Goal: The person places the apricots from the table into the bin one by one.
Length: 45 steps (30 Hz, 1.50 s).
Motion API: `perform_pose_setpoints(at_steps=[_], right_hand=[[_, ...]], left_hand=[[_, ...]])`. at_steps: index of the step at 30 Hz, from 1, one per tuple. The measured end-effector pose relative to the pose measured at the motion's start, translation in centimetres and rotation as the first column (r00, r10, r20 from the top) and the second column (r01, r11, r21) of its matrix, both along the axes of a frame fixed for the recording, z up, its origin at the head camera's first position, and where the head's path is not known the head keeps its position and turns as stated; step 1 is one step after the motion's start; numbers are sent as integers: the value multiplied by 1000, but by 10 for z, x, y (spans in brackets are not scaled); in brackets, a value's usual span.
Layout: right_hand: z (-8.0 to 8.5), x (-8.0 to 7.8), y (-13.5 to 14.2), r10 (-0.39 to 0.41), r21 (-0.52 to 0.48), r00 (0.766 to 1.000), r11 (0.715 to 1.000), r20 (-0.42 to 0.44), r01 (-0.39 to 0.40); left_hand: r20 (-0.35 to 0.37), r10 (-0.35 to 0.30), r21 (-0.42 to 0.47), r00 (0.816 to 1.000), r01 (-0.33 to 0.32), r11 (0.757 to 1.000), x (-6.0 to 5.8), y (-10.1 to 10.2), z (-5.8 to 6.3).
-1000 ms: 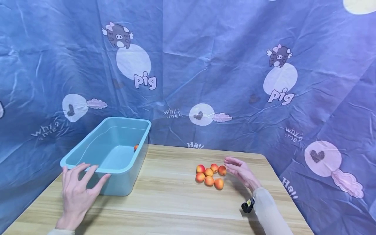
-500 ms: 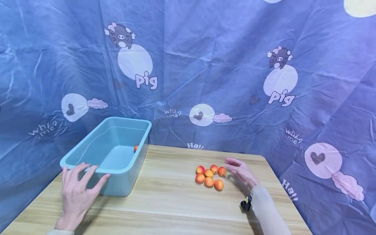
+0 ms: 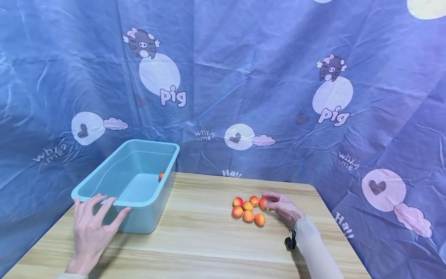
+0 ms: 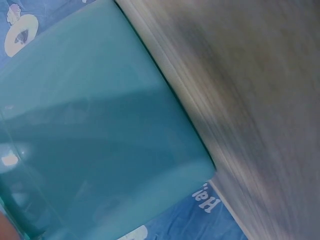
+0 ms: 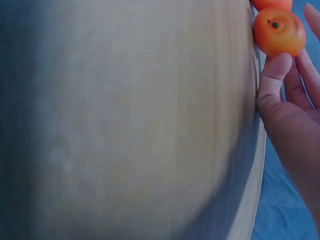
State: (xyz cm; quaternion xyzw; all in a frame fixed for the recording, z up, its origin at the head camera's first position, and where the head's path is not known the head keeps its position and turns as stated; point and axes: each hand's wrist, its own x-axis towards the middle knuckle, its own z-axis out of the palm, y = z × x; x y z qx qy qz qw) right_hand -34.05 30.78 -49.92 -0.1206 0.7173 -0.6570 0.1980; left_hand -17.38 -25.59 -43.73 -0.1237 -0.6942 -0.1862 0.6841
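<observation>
A light blue plastic bin [image 3: 163, 197] stands on the left of the table. My left hand [image 3: 91, 228] rests at its near rim, fingertips over the edge and thumb spread along the outside. On the right side of the table lies a loose cluster of small orange-red fruits [image 3: 248, 216]. My right hand [image 3: 285, 207] is at the rightmost fruit [image 5: 279, 32], thumb against its near side and fingers curled round the far side. That fruit still sits beside the others, its stem dimple visible in the right wrist view. In the left wrist view the bin wall [image 4: 100, 115] hides most of the hand.
One more orange fruit [image 3: 161, 176] lies inside the bin against its right wall. The wooden table [image 3: 202, 248] ends at a blue printed cloth [image 3: 216, 77] hanging behind and at both sides. A black device [image 3: 290, 240] is strapped to the right wrist.
My right hand has moved slightly left and down, and its thumb and fingers have come in around the rightmost fruit. My left hand stays at the bin rim.
</observation>
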Motion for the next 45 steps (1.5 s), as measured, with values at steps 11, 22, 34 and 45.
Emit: perform_pose_setpoints(at_steps=[11,22,34,45], right_hand=[[-2,-1,-2,3,37,1000,999,-22,-2],[-4,0,-2,-53,102,998,993,24,50],[-3,-1,-2,-61,107,997,992,-42,65],[-1,3,0,-70,73,998,995,-11,70]], left_hand=[[10,11,-4,1000,-11,1000,1,-2,-2],[5,9,-7,1000,-9,1000,-1,-2,-1],[23,10,-14,1000,-10,1000,0,-3,-1],[20,23,-17,1000,-22,1000,0,-2,0]])
